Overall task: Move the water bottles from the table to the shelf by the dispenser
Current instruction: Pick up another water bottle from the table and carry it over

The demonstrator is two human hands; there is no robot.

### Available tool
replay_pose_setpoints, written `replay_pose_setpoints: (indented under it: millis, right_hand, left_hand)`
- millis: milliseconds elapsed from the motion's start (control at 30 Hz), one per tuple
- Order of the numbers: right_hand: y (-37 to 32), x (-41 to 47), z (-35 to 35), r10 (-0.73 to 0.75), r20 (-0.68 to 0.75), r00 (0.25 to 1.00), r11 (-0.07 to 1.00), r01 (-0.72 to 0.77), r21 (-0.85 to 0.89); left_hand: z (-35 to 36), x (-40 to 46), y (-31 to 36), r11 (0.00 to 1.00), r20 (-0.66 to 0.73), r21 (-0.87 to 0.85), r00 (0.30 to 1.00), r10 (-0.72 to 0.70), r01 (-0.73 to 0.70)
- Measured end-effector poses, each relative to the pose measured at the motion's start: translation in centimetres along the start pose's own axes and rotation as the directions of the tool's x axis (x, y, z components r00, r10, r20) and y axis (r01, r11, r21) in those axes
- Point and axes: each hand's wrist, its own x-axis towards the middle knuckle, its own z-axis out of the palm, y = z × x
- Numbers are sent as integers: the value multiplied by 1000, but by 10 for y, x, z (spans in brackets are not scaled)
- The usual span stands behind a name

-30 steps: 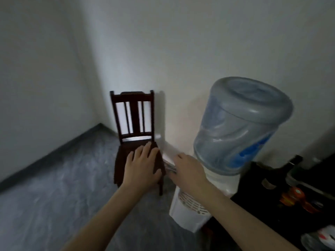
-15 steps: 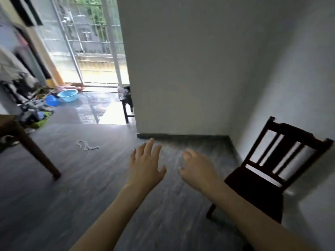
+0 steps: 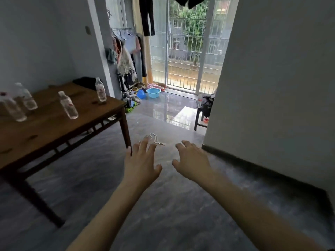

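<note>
Several clear plastic water bottles stand upright on a brown wooden table (image 3: 54,127) at the left: one near the far corner (image 3: 100,90), one in the middle (image 3: 68,105), and two at the left edge (image 3: 26,96) (image 3: 11,107). My left hand (image 3: 140,163) and my right hand (image 3: 192,161) are held out over the grey floor, fingers spread and relaxed, holding nothing. Both hands are to the right of the table and apart from it. The dispenser and its shelf are out of view.
A white wall corner (image 3: 272,87) juts in on the right. A white cord (image 3: 156,139) lies on the floor ahead. Beyond are a blue basin (image 3: 153,92), hanging clothes (image 3: 126,58), a small dark stool (image 3: 202,113) and a barred glass door.
The view has swung left from the dispenser and chair, past the wall corner, to the table with bottles. Both hands stay held out in front and hold nothing.
</note>
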Motion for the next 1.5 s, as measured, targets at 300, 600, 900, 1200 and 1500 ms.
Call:
replay_pose_setpoints:
  millis: [300, 600, 900, 1200, 1500]
  right_hand:
    - [-43, 66, 8, -101, 40, 994, 995, 100, 17]
    - [-16, 154, 24, -125, 57, 991, 991, 122, 59]
    - [53, 278, 8, -117, 29, 993, 991, 115, 69]
    - [115, 369, 9, -105, 75, 992, 994, 102, 42]
    - [133, 485, 25, -116, 75, 990, 992, 113, 51]
  left_hand:
    - [9, 29, -56, 993, 18, -23, 993, -117, 117]
    - [27, 115, -64, 992, 48, 27, 991, -127, 126]
    - [31, 260, -41, 995, 52, 47, 994, -93, 90]
    - [44, 370, -22, 996, 66, 27, 994, -91, 89]
    - [73, 490, -42, 996, 83, 1, 992, -91, 92]
